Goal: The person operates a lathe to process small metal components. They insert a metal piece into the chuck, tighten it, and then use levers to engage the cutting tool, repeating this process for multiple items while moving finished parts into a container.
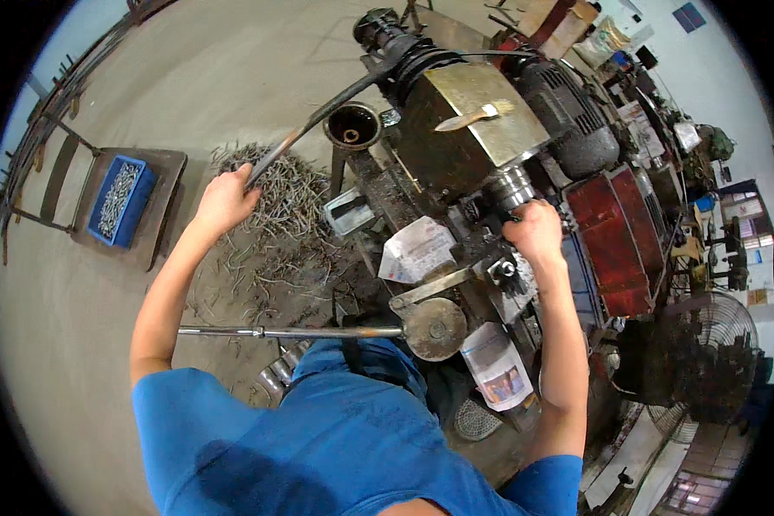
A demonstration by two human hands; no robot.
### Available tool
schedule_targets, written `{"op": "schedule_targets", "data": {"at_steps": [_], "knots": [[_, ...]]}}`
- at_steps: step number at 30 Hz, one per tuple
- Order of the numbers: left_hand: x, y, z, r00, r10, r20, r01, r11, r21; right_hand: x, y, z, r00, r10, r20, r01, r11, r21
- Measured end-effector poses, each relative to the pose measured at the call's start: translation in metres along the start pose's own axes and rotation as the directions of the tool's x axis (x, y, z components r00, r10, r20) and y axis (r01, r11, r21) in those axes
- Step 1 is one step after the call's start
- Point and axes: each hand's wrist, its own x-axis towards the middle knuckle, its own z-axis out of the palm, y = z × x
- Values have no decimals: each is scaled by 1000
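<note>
My left hand (pixel 226 203) is closed around the end of a long dark metal lever (pixel 322 110), which slants up to the far end of a greasy lathe-like machine (pixel 443 150). At the machine's shiny round spindle nose (pixel 511 186), my right hand (pixel 535 229) has its fingers curled in. Whatever those fingers hold is hidden. On top of the machine's housing lies a wooden-handled brush (pixel 473 117). Below my right hand is a metal tool slide with a bolt (pixel 505 270). A second bar (pixel 331 332) runs sideways before my waist to a round metal disc (pixel 435 329).
Curly metal scrap (pixel 275 193) is heaped on the floor at left. Further left, a blue crate (pixel 135 198) of small metal parts sits on a trolley (pixel 165 206). A dark pot (pixel 353 126) and printed paper (pixel 417 249) are close by. A fan (pixel 705 353) stands right.
</note>
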Motion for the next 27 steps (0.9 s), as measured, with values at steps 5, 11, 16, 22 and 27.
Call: {"op": "schedule_targets", "data": {"at_steps": [5, 11, 16, 22, 27], "knots": [[46, -51, -16, 994, -85, 70, 52, 922, 383, 0, 9, 8, 991, 78, -104, -64, 989, 135], [124, -127, -37, 990, 99, -102, -23, 820, 571, 5, 2, 5, 995, 65, -80, -53, 988, 145], [127, -121, -24, 987, 116, -114, -63, 919, 390, -8, -8, -9, 996, -52, -67, 53, 998, 16], [85, 8, 72, 828, -78, -555, -194, 889, -414, -84, 10, -50, 941, -36, -336, 114, 969, 217], [55, 35, 229, 912, 115, 394, -76, 991, -113, -193, 52, -47, 926, 317, -207, -245, 918, 310]]}}
